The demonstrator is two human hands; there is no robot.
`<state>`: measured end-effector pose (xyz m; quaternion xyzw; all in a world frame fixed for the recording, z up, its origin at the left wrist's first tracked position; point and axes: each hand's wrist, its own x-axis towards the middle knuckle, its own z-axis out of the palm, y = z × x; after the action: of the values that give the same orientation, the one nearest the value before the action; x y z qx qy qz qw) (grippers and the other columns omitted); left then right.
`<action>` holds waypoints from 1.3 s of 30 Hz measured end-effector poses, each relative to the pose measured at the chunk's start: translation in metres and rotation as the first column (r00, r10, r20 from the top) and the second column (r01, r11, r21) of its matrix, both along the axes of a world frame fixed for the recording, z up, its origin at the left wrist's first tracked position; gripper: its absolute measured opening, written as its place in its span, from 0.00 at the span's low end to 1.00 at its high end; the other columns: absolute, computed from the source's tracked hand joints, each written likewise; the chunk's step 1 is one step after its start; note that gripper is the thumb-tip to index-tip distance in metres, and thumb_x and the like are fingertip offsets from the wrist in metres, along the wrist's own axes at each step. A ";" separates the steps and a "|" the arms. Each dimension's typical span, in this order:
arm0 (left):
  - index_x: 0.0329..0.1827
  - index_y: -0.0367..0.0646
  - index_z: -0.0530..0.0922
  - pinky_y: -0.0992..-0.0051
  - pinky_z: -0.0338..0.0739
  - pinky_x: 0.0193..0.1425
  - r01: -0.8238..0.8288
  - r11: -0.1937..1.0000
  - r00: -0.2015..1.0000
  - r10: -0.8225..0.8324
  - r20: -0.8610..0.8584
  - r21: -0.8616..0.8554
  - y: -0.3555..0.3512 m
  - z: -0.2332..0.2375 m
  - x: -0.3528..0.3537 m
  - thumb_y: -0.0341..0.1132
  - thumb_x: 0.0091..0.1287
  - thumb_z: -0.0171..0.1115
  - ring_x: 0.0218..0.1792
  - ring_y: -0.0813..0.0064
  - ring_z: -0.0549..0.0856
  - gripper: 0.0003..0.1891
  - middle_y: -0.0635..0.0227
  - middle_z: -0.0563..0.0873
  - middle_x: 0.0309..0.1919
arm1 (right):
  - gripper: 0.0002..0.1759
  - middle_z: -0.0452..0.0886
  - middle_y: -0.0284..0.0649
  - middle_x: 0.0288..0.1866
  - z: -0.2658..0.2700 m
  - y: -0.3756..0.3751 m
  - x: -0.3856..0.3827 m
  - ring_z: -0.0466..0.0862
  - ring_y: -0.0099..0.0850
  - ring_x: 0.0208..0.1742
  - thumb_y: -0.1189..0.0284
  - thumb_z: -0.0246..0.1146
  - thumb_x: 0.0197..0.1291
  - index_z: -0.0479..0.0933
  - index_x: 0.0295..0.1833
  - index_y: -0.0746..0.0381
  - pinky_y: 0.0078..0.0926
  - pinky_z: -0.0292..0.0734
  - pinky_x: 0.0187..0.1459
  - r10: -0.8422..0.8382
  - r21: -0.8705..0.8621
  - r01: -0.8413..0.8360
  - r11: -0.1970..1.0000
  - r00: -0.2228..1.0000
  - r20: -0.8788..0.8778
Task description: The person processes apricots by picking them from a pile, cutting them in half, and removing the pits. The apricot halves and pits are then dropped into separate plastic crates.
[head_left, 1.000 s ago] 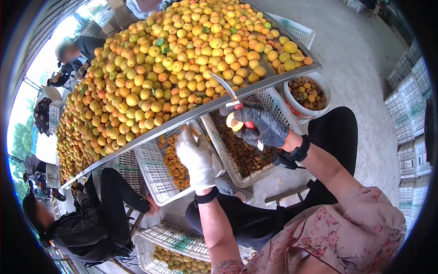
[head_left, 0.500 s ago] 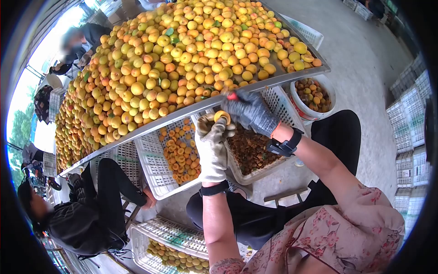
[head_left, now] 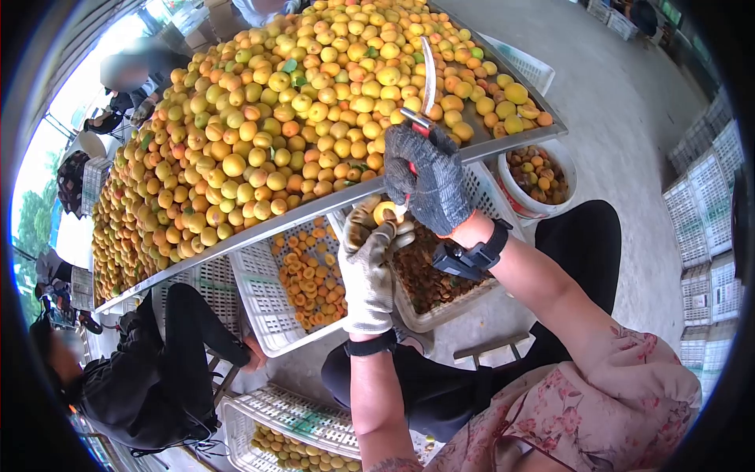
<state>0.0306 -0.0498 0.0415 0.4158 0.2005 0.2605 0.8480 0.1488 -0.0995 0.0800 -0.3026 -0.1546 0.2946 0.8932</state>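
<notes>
My left hand, in a white glove with stained fingertips, pinches an orange apricot over the gap between two crates. Just above and right of it, my right hand, in a grey knit glove, is wrapped round a tool with red parts. The tool's curved metal blade sticks up from the fist over the fruit pile, and its lower end is close to the apricot. Below my hands, a white crate contains brown pits or scraps. Halved apricots lie in the crate to the left.
A metal-edged table bears a large apricot heap. A white bucket of darker fruit stands right. A seated person is at lower left; another sits beyond the table. Stacked crates line the right side.
My right hand has turned upright, and the curved blade now shows above it. The left hand still holds the apricot in nearly the same place. The view has shifted slightly.
</notes>
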 end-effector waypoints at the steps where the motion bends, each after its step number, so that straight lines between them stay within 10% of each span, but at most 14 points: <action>1: 0.57 0.32 0.72 0.76 0.84 0.40 0.016 0.999 1.000 -0.015 0.009 -0.028 0.001 0.000 0.000 0.20 0.63 0.52 0.36 0.67 0.86 0.18 0.62 0.81 0.42 | 0.06 0.72 0.29 0.18 -0.001 0.003 0.000 0.68 0.17 0.13 0.71 0.66 0.59 0.77 0.38 0.60 0.17 0.61 0.13 0.018 0.011 -0.018 1.000 1.000 -0.008; 8: 0.54 0.33 0.75 0.81 0.78 0.41 -0.106 0.983 0.988 0.122 -0.100 0.150 0.001 -0.013 0.008 0.20 0.64 0.53 0.36 0.81 0.82 0.16 0.67 0.82 0.40 | 0.09 0.82 0.32 0.33 -0.030 0.017 -0.005 0.80 0.19 0.33 0.75 0.68 0.57 0.78 0.43 0.64 0.17 0.77 0.35 -0.031 -0.035 0.039 0.999 0.978 0.208; 12: 0.52 0.33 0.76 0.82 0.77 0.38 -0.249 0.951 0.955 0.272 -0.115 0.184 0.004 -0.027 0.013 0.20 0.63 0.53 0.34 0.81 0.81 0.14 0.68 0.83 0.37 | 0.17 0.79 0.30 0.37 -0.044 0.028 -0.021 0.78 0.20 0.37 0.73 0.65 0.60 0.72 0.53 0.65 0.22 0.77 0.40 -0.232 -0.100 0.442 0.891 0.634 0.738; 13: 0.51 0.33 0.75 0.82 0.77 0.37 -0.229 0.955 0.960 0.254 -0.121 0.190 0.007 -0.028 0.012 0.19 0.62 0.54 0.32 0.80 0.82 0.14 0.67 0.83 0.36 | 0.13 0.78 0.30 0.36 -0.047 0.031 -0.014 0.78 0.20 0.36 0.69 0.63 0.62 0.72 0.49 0.64 0.21 0.77 0.38 0.001 0.165 -0.039 0.986 0.973 0.230; 14: 0.51 0.32 0.75 0.81 0.78 0.35 -0.207 0.958 0.963 0.235 -0.130 0.198 0.010 -0.028 0.010 0.19 0.62 0.54 0.30 0.79 0.82 0.14 0.66 0.83 0.35 | 0.12 0.76 0.29 0.35 -0.050 0.035 -0.001 0.77 0.20 0.34 0.65 0.60 0.65 0.72 0.45 0.62 0.20 0.76 0.37 0.480 0.607 -0.276 0.746 0.854 -0.202; 16: 0.51 0.31 0.75 0.80 0.80 0.33 -0.194 0.975 0.969 0.207 -0.136 0.105 0.009 -0.012 0.011 0.20 0.62 0.54 0.27 0.77 0.83 0.13 0.64 0.83 0.33 | 0.11 0.64 0.26 0.17 -0.036 0.032 0.012 0.66 0.21 0.15 0.62 0.57 0.65 0.68 0.32 0.53 0.18 0.63 0.17 0.315 0.169 -0.304 0.938 0.948 -0.041; 18: 0.50 0.30 0.75 0.79 0.82 0.33 -0.191 0.981 0.975 0.192 -0.110 0.016 0.010 -0.011 0.010 0.20 0.63 0.54 0.27 0.76 0.84 0.13 0.62 0.83 0.34 | 0.14 0.61 0.28 0.15 -0.032 0.037 0.006 0.62 0.21 0.12 0.63 0.55 0.66 0.64 0.28 0.52 0.20 0.57 0.15 0.175 0.080 -0.164 0.983 0.970 -0.166; 24: 0.50 0.35 0.76 0.76 0.79 0.34 -0.180 0.938 0.963 0.230 -0.141 0.298 0.008 -0.012 0.011 0.22 0.62 0.55 0.29 0.75 0.83 0.13 0.63 0.83 0.31 | 0.14 0.62 0.24 0.15 -0.040 0.037 0.022 0.63 0.20 0.12 0.61 0.58 0.64 0.65 0.26 0.50 0.20 0.58 0.14 0.256 0.165 -0.226 0.960 0.947 -0.192; 26: 0.50 0.39 0.77 0.71 0.78 0.36 0.077 0.469 0.874 0.392 -0.285 0.880 0.009 -0.022 0.010 0.23 0.57 0.57 0.28 0.68 0.84 0.16 0.59 0.83 0.33 | 0.15 0.61 0.22 0.16 -0.062 0.034 0.034 0.62 0.18 0.14 0.59 0.59 0.64 0.66 0.27 0.50 0.18 0.58 0.16 0.259 0.155 -0.223 0.962 0.925 -0.277; 28: 0.48 0.44 0.76 0.59 0.79 0.40 0.184 0.252 0.859 0.429 -0.280 0.950 -0.001 -0.021 0.016 0.23 0.53 0.59 0.38 0.49 0.82 0.17 0.50 0.79 0.40 | 0.16 0.62 0.23 0.15 -0.060 0.020 0.036 0.61 0.17 0.12 0.60 0.57 0.66 0.66 0.26 0.53 0.17 0.57 0.15 0.193 0.100 -0.168 0.981 0.922 -0.337; 32: 0.43 0.48 0.81 0.61 0.79 0.42 0.653 0.119 0.609 0.505 -0.612 0.748 -0.003 -0.031 0.015 0.26 0.55 0.57 0.39 0.53 0.84 0.13 0.52 0.81 0.41 | 0.11 0.67 0.25 0.16 -0.065 -0.004 0.046 0.64 0.17 0.11 0.62 0.59 0.64 0.71 0.31 0.55 0.17 0.57 0.13 0.089 -0.182 -0.118 0.976 0.983 -0.159; 34: 0.38 0.49 0.83 0.61 0.79 0.40 0.565 0.065 0.646 0.585 -0.490 0.822 0.010 -0.031 0.007 0.27 0.54 0.57 0.36 0.55 0.83 0.11 0.55 0.81 0.34 | 0.06 0.73 0.26 0.17 -0.064 -0.018 0.052 0.66 0.16 0.12 0.68 0.63 0.61 0.76 0.35 0.58 0.15 0.57 0.12 -0.026 -0.541 0.054 0.839 0.998 0.058; 37: 0.39 0.45 0.83 0.62 0.77 0.38 0.338 0.040 0.610 0.752 -0.251 0.940 0.036 -0.021 -0.014 0.25 0.52 0.59 0.34 0.55 0.82 0.12 0.56 0.81 0.33 | 0.04 0.76 0.26 0.20 -0.057 -0.029 0.058 0.70 0.15 0.15 0.70 0.63 0.61 0.79 0.38 0.58 0.14 0.60 0.14 0.059 -0.530 0.008 0.848 0.992 0.108; 39: 0.57 0.42 0.74 0.57 0.75 0.43 0.326 0.126 0.492 0.824 -0.282 0.937 0.050 -0.010 -0.029 0.24 0.54 0.59 0.43 0.48 0.78 0.24 0.48 0.77 0.42 | 0.04 0.75 0.26 0.20 -0.048 -0.030 0.066 0.71 0.17 0.17 0.70 0.63 0.60 0.79 0.37 0.59 0.17 0.64 0.16 0.089 -0.522 0.017 0.852 0.980 0.178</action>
<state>0.0019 0.0007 0.0312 0.8561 0.4316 0.2674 0.0962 0.2144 -0.1297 0.0319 -0.5577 -0.1616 0.3109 0.7524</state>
